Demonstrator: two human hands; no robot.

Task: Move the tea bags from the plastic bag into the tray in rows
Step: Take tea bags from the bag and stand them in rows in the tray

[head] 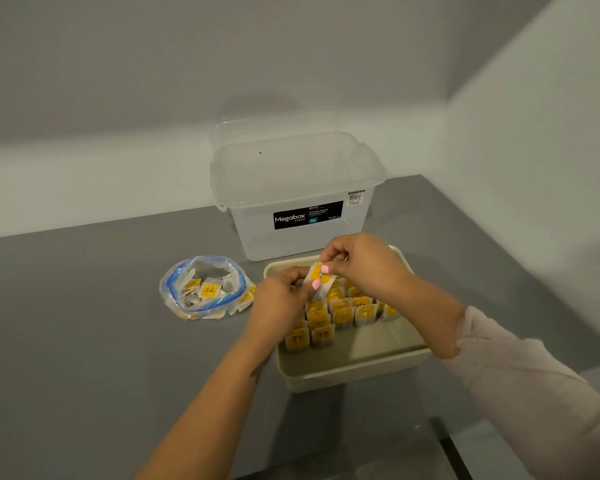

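We see a table (84, 323) set into a corner of walls. On it, toward the back, stands a storage box (297, 192). Just in front of the box sits the tray (354, 372), with tea bags (326, 327) standing in rows in its far and left parts. Left of the tray lies the plastic bag (205, 289), more tea bags inside it. Above the tray's far end, the left hand (281, 299) and the right hand (364, 261) hold one tea bag (321, 277) between them.

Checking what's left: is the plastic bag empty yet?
Not empty. The plastic bag lies open with yellow-tagged tea bags inside.
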